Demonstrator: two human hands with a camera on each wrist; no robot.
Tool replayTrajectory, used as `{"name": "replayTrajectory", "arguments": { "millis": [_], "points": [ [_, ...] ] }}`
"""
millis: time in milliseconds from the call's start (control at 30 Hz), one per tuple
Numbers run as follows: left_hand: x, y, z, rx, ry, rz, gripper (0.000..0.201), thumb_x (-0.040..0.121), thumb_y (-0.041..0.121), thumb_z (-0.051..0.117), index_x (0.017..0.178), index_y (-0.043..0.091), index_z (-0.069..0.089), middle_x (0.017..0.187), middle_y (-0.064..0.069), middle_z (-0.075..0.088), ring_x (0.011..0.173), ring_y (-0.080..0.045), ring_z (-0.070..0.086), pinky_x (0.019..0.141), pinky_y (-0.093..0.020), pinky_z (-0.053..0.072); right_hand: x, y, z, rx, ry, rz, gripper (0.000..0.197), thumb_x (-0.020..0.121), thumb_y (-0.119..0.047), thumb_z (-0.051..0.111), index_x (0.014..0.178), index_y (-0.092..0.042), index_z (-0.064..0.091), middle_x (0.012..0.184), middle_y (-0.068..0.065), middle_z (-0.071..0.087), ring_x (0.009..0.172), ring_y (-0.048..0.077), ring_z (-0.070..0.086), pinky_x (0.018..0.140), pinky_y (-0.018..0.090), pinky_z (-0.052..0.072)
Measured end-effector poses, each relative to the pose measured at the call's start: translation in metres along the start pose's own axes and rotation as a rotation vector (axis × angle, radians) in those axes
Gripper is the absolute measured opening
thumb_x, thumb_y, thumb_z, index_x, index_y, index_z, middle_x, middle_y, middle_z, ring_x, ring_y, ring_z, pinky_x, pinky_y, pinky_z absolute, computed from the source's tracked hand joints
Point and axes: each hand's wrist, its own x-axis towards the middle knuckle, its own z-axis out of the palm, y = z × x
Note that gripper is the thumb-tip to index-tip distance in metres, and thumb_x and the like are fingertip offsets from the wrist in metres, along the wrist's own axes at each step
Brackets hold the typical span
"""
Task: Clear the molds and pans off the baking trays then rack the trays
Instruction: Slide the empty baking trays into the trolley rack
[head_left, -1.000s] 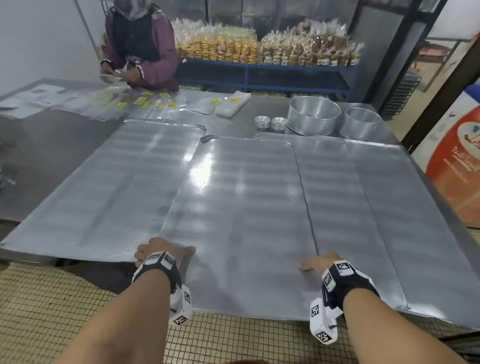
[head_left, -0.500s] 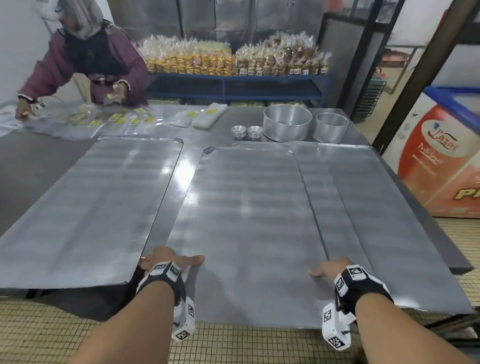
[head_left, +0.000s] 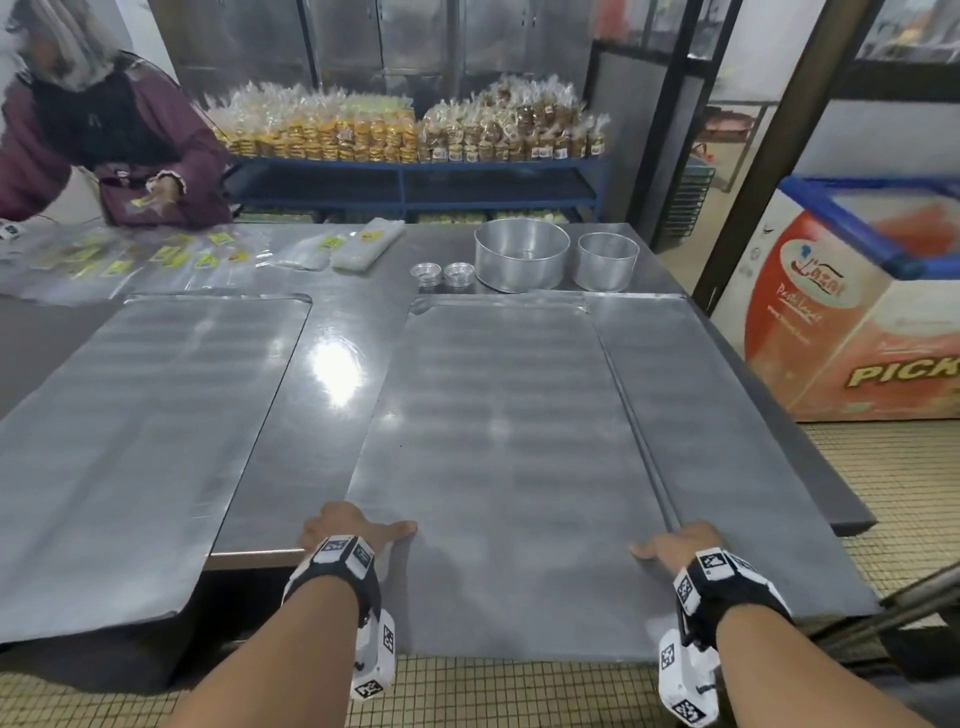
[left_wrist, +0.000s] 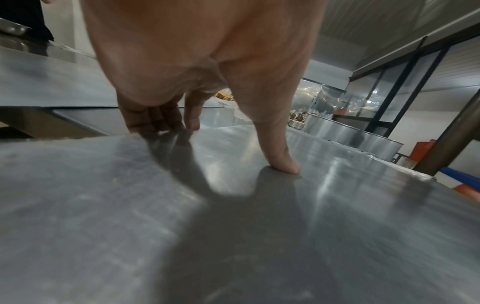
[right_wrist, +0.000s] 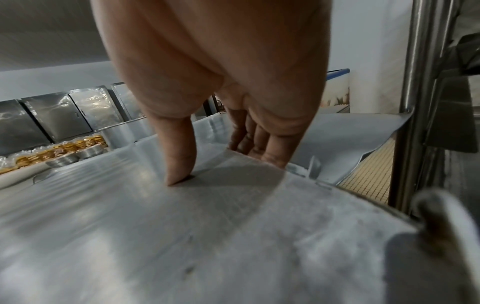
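A large flat baking tray (head_left: 498, 441) lies in the middle of the steel table (head_left: 322, 395), its near end hanging over the front edge. My left hand (head_left: 358, 525) grips its left edge, thumb (left_wrist: 283, 162) on top and fingers (left_wrist: 155, 121) curled over the rim. On the right edge my right hand (head_left: 675, 543) grips the same way, thumb (right_wrist: 179, 164) pressed on top. A second tray (head_left: 717, 415) lies partly under it on the right. A third tray (head_left: 140, 415) lies at the left. Two round pans (head_left: 522, 254) (head_left: 608, 260) and two small molds (head_left: 426, 274) (head_left: 459, 273) stand on the table beyond the trays.
A person in a maroon top (head_left: 104, 156) sorts plastic bags (head_left: 156, 254) at the far left. A blue shelf (head_left: 415, 171) of packaged goods runs behind the table. A chest freezer (head_left: 857, 312) stands right, with a metal bar (head_left: 909, 608) near my right wrist.
The middle tray has slid toward me and to the right. It no longer overlaps the left tray, and bare table shows between them. Both hands keep their grip.
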Motion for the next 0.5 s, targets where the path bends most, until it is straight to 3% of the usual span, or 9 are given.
{"name": "replayTrajectory", "arguments": {
  "millis": [133,267,400,500],
  "points": [
    [0.002,0.016,0.01,-0.007,0.029,-0.025,0.1,0.037,0.085,0.077,0.101,0.009,0.061,0.11,-0.014,0.06,0.109,-0.032,0.056,0.074,-0.039,0.043,0.015,0.001,-0.007,0.035,0.035,-0.054,0.063,0.065,-0.026,0.09,0.113,0.004,0.063,0.109,0.019,0.068,0.083,0.027,0.058,0.074,0.027,0.044],
    [0.002,0.03,0.018,-0.04,0.071,-0.053,0.093,0.044,0.081,0.08,0.098,0.008,0.06,0.116,-0.017,0.057,0.116,-0.033,0.051,0.085,-0.04,0.045,0.03,-0.003,-0.011,0.048,0.048,-0.091,0.06,0.066,-0.025,0.089,0.111,0.006,0.065,0.108,0.02,0.068,0.081,0.026,0.055,0.071,0.026,0.042],
    [0.006,0.036,0.026,-0.089,0.082,-0.101,0.106,0.043,0.078,0.083,0.116,0.006,0.055,0.122,-0.019,0.049,0.117,-0.036,0.048,0.093,-0.043,0.047,0.043,-0.005,-0.011,0.035,0.042,-0.097,0.061,0.065,-0.025,0.091,0.11,0.007,0.066,0.109,0.021,0.069,0.095,0.032,0.066,0.073,0.026,0.045],
    [0.01,0.039,0.03,-0.108,0.106,-0.115,0.11,0.039,0.079,0.083,0.117,0.006,0.056,0.121,-0.02,0.048,0.114,-0.036,0.049,0.096,-0.045,0.049,0.049,-0.011,-0.013,0.015,0.015,-0.093,0.064,0.064,-0.026,0.091,0.114,0.006,0.065,0.113,0.02,0.068,0.102,0.033,0.065,0.074,0.027,0.046]
  ]
}}
